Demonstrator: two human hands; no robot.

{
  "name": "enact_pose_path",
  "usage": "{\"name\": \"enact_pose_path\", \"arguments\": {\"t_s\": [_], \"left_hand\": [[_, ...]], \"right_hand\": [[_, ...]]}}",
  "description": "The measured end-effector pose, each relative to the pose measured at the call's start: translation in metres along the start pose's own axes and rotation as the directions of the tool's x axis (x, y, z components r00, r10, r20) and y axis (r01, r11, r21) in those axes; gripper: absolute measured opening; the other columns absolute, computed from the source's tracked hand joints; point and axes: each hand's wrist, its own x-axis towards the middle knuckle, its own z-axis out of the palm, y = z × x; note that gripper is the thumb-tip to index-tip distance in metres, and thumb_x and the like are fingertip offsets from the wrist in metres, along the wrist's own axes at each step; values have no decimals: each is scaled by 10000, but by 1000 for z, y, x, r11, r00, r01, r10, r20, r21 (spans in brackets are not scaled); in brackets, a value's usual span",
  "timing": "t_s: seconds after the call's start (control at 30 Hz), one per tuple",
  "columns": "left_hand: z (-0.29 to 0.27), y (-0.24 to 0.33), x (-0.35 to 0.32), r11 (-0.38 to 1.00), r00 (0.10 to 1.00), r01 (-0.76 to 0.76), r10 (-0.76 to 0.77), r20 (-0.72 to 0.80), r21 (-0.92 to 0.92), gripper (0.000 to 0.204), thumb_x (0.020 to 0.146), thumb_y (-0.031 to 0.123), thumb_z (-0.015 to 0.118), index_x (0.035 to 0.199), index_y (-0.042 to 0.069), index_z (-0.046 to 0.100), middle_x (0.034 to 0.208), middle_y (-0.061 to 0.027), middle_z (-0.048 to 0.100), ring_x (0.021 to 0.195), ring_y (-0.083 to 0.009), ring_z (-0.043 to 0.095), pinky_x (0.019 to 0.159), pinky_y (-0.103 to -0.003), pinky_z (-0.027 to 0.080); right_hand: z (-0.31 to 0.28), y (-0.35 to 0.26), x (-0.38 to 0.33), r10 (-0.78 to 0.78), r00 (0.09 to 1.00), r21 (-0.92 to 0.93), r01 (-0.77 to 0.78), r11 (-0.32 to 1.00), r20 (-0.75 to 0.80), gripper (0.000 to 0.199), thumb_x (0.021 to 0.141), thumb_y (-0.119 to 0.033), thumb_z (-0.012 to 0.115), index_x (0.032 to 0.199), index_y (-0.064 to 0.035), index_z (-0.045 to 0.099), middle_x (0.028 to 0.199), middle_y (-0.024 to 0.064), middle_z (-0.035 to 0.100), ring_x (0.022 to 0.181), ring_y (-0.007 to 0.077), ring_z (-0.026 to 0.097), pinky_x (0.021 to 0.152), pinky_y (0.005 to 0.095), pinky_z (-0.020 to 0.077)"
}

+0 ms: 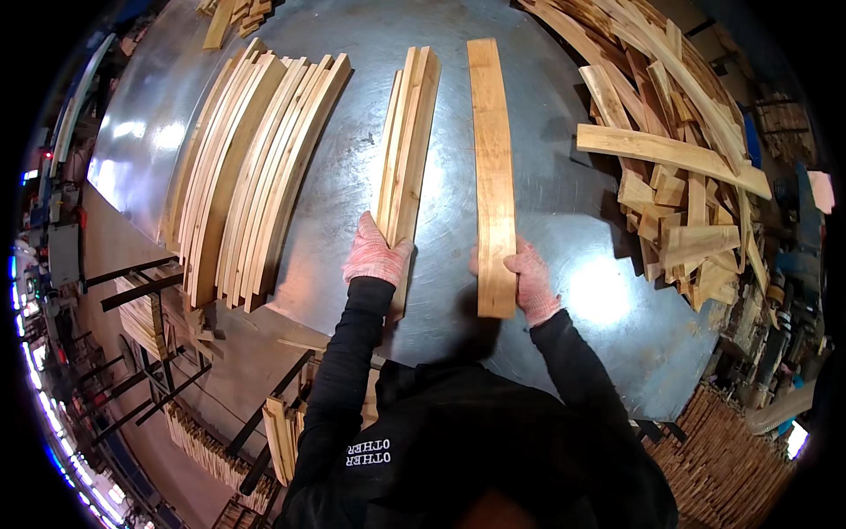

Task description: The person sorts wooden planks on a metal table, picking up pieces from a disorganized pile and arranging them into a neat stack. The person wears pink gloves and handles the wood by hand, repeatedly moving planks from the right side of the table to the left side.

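1. Wooden plank, stretching toward 12 o'clock: probably light, stiff and hardly fragile; best gripped across its near end.
2. Right hand, 1 o'clock: holds that end, thumb uppermost, forearm angled inward.
3. Left hand, 11 o'clock: clasps narrow strips, forearm reaching forward.
4. Stacked boards, 10 o'clock: well apart.

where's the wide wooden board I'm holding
In the head view, the wooden board is just right of centre, its near end in the right hand, between the left hand's wooden strips and the offcut pile.
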Motion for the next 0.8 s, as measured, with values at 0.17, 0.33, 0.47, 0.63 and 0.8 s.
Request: {"name": "enact_pose_path", "arguments": {"t_s": [0.17,0.33,0.47,0.63,0.8], "left_hand": [[14,-3,-11,996,996,-75,77,-35,53,981,785,319,768,1526,56,181,1315,-235,530,1200,-402,554,960,-494,489],[25,-15,-7,996,994,-83,85,-72,32,1003,782,346,775,1531,56,175,1304,-231,535,1171,-398,567,958,-502,483],[20,-6,-25,974,928,-182,215,-304,134,996,764,302,814,1507,-9,227,1322,-259,517,1144,-425,579,955,-502,494],[20,15,-70,622,883,-462,262,-389,-632,869,755,200,835,1444,-64,376,1349,-263,517,1229,-376,535,1057,-447,430],[28,-5,-38,974,984,-131,151,-97,187,1097,727,463,796,1517,-12,201,1423,-264,435,1256,-429,480,1046,-529,387]], "right_hand": [[32,5,-5,-12,995,196,31,980,-102,570,915,-271,628,1341,65,454,1133,195,613,994,302,644,869,414,557],[20,2,-9,-47,958,-128,11,992,-283,484,950,-168,599,1364,49,474,1145,112,639,1021,191,623,890,327,518],[47,-9,3,-148,916,-281,40,959,-373,491,958,-144,602,1387,57,471,1242,77,616,1101,146,581,964,286,461],[70,-34,17,-175,950,-265,104,959,-260,485,965,-115,579,1396,70,453,1298,98,587,1137,143,560,979,275,448],[66,-37,16,-235,936,-321,144,936,-263,485,971,-104,564,1406,72,441,1318,109,578,1161,150,552,996,270,434]]}}
